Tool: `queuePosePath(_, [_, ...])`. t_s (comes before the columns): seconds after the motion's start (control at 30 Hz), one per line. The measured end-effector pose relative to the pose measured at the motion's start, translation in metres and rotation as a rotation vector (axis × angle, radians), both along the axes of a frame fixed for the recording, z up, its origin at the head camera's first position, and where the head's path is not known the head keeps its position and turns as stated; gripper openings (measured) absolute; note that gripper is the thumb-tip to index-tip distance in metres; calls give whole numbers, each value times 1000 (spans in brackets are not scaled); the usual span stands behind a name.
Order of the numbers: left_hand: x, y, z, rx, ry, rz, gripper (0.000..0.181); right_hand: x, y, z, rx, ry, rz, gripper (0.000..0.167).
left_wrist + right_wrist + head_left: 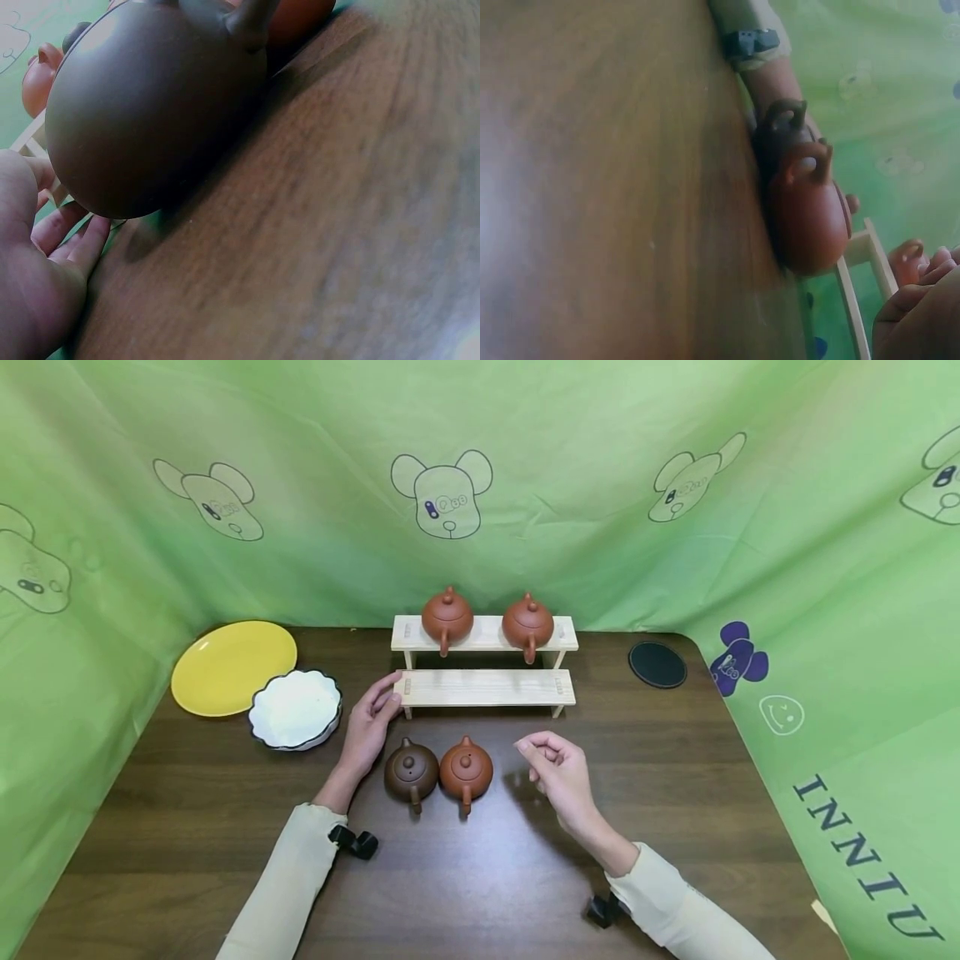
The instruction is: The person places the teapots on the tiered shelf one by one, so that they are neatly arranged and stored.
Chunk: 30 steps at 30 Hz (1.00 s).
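Note:
My left hand [366, 731] holds the left end of a two-tier pale wooden stand [487, 688], thumb toward the front edge and index finger toward the back. In the left wrist view a dark brown teapot [157, 112] partly hides its fingertips. That brown teapot [411, 770] stands on the table beside a reddish-brown teapot [466, 767], in front of the stand. On the upper tier sit two more reddish-brown teapots, one left [447, 617] and one right [528, 622]. My right hand [558, 772] hovers right of the table teapots, fingers loosely curled, holding nothing.
A yellow plate [217, 672] lies at the back left, with a white scalloped dish [296, 710] overlapping its edge in view. A round black coaster [657, 665] is at the back right. Green cloth [562, 527] borders the wooden table [450, 893] behind and at both sides.

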State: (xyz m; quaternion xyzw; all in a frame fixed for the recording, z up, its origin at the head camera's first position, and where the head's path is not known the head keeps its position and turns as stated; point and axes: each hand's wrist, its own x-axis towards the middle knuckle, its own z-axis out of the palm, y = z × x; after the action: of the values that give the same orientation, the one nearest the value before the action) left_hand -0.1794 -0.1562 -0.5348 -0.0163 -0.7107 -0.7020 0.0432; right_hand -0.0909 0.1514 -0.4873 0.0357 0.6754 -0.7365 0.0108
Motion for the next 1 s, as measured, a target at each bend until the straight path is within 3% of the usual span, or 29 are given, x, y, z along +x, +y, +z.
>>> queuePosePath(0.53, [0, 0, 0, 0, 15, -19, 44, 27, -15, -16, -9, -50, 149, 23])
queuePosePath(1.0, [0, -1, 0, -4, 20, -20, 44, 35, -18, -23, 44, -163, 318, 31])
